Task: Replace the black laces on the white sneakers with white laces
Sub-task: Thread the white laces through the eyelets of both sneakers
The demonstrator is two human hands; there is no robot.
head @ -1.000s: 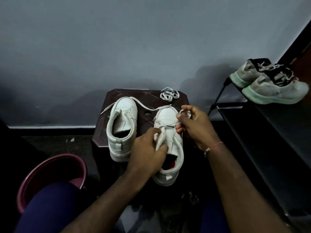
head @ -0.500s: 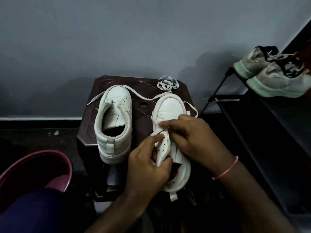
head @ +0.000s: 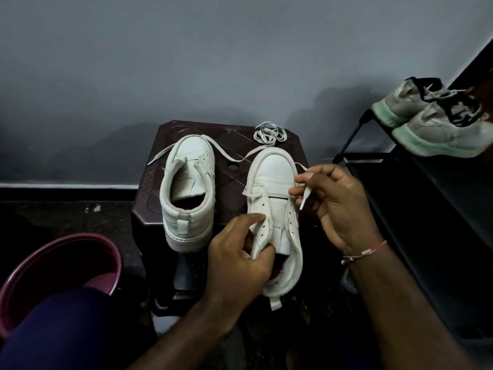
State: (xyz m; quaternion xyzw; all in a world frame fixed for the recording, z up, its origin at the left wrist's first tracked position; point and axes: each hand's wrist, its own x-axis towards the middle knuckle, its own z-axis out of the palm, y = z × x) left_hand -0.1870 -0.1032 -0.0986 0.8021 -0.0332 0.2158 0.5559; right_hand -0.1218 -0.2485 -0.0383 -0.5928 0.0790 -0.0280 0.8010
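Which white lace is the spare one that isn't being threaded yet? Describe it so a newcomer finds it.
Find the dark brown stool against the grey wall. At its far right corner, just beyond the toe of the held sneaker, lies the spare lace. It is wound into a small bundle nothing touches, unlike the loose lace whose tip the right hand pinches.

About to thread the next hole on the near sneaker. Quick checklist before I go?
1. Lace tip pinched by right hand: ok.
2. Left hand grips the near sneaker by its flap: ok.
3. Empty holes facing up, unblocked: ok.
4. Lace free of twists at the bottom row: cannot tell.
5. No black laces on the near sneaker or the far sneaker: ok.
6. Spare lace waiting on the stool: ok.
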